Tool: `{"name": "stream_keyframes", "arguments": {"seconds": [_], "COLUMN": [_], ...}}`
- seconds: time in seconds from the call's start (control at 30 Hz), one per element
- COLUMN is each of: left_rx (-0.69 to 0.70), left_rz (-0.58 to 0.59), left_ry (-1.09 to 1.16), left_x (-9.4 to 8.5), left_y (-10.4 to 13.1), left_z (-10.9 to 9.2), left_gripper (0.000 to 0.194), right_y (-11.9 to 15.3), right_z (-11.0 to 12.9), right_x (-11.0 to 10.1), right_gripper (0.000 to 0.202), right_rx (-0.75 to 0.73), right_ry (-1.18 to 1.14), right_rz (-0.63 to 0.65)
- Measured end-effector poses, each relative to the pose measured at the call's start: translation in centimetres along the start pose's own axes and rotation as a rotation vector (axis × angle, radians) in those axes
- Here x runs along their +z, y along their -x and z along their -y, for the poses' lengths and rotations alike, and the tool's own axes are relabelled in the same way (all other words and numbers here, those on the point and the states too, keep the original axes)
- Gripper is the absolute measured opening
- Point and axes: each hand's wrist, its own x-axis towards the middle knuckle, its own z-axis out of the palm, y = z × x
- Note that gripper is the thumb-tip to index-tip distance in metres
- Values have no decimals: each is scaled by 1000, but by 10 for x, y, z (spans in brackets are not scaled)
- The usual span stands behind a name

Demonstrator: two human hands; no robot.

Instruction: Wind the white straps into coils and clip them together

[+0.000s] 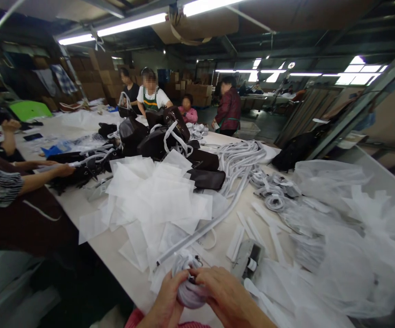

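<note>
A coil of light grey strap (pixel 192 296) is between my two hands at the bottom middle, over the near table edge. My left hand (pixel 166 296) is closed around its left side, thumb on top. My right hand (pixel 223 287) grips it from the right, fingers bent over the upper part. Small dark metal-looking bits show on the coil's top, partly hidden by my fingers. A long grey strap (pixel 207 228) runs from just behind the coil to a heap of loose straps (pixel 243 157). Right of my hands stands a grey dispenser-like device (pixel 248 259) with a white roll.
Thin white sheets (pixel 149 196) lie piled ahead, with dark bags (pixel 166 136) behind them. More coiled straps (pixel 274 200) and clear plastic bags (pixel 354 255) are at right. A co-worker's hand (pixel 64 170) works at left; several people stand across the table (pixel 108 248).
</note>
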Motion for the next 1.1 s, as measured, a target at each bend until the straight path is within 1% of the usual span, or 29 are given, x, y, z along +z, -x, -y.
{"name": "stream_keyframes", "arguments": {"seconds": [0.03,0.07,0.1,0.17,0.23,0.27,0.33,0.37,0.4,0.43,0.5,0.53,0.57,0.63,0.7,0.77,0.8,0.87,0.9,0.97,1.0,1.03,1.1], "left_rx": [23,40,45,34,16,-1,-51,-71,-83,-87,-79,-73,-67,-50,-28,-18,-18,-21,-16,16,34,43,43], "left_rz": [6,21,40,81,106,111,102,92,81,72,61,60,57,59,73,85,86,76,80,107,117,119,101], "left_ry": [-19,-38,-52,-56,-44,-35,-20,-17,-19,-26,-43,-46,-47,-57,-92,-113,-111,-103,-113,-163,-190,-218,-253], "left_x": [0,0,1,4,8,9,11,10,9,7,1,-2,-5,-9,-10,-8,-6,-2,-1,0,0,-1,-4], "left_y": [0,0,0,2,4,6,10,11,12,12,11,10,8,5,4,5,6,9,10,11,10,10,8], "left_z": [-1,-2,-3,-4,-5,-5,-7,-8,-9,-10,-10,-10,-9,-7,-7,-9,-10,-13,-14,-15,-15,-13,-9], "left_gripper": [20,18,17,15,16,19,27,31,33,35,36,38,40,43,41,36,35,35,35,32,31,32,36], "right_y": [4,7,9,10,6,3,-3,-6,-8,-9,-10,-10,-10,-11,-12,-12,-12,-9,-7,-4,-3,-2,-1], "right_z": [-3,-6,-9,-12,-10,-8,-2,1,3,4,5,4,4,3,3,5,6,8,10,13,15,17,20], "right_x": [-3,-6,-9,-13,-17,-18,-16,-13,-9,-5,5,8,10,10,5,1,1,3,5,11,14,16,19], "right_gripper": [47,51,49,35,14,2,18,26,31,31,23,21,24,32,25,14,14,13,12,10,10,14,27], "right_rx": [70,116,126,48,-42,-61,-75,-67,-43,-11,57,71,72,27,-44,-90,-96,-27,39,180,233,252,218], "right_ry": [19,65,129,237,285,289,265,244,221,200,183,189,204,231,227,231,244,286,311,333,305,236,-7], "right_rz": [32,42,24,-61,-197,-280,-418,-467,-500,-515,-508,-486,-462,-401,-351,-371,-398,-442,-433,-373,-346,-328,-331]}}
